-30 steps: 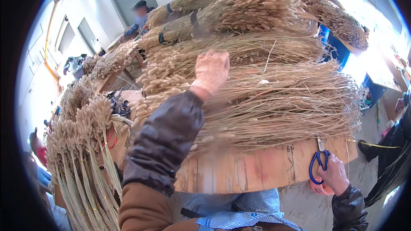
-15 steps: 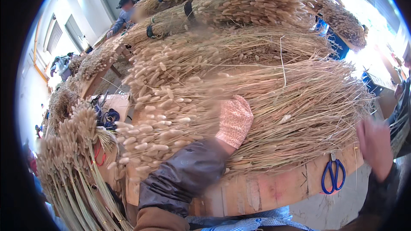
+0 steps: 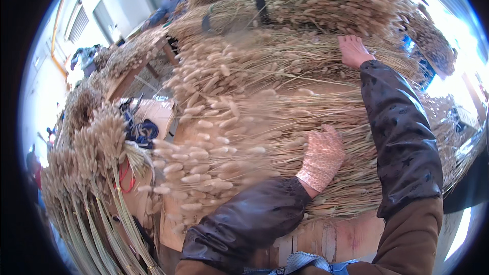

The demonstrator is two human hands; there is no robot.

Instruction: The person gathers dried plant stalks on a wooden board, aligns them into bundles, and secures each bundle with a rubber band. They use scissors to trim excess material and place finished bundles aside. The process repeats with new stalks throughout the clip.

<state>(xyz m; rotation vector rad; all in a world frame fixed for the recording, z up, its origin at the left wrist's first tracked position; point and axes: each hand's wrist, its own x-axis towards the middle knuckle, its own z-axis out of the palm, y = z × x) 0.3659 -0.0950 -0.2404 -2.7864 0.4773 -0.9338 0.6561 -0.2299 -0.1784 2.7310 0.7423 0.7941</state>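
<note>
Sideways lie dried stalks (image 3: 356,186), seed heads (image 3: 219,150) pointing left, hands (image 3: 322,157) (image 3: 354,52) atop, grip unclear

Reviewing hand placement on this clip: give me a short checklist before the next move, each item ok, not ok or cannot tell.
1. Left hand on the near grass: ok, gloved and laid over the stems.
2. Right hand at the stem side of the middle grass: ok, farther out than the left.
3. Right hand gloved: not ok, it is bare.
4. Firm grip on stems: cannot tell for either hand; the fingertips are not clear.
5. Forearms apart: ok, the left sleeve and right sleeve do not cross.
6. Near grass tied: not ok, no band shows around it.
</note>
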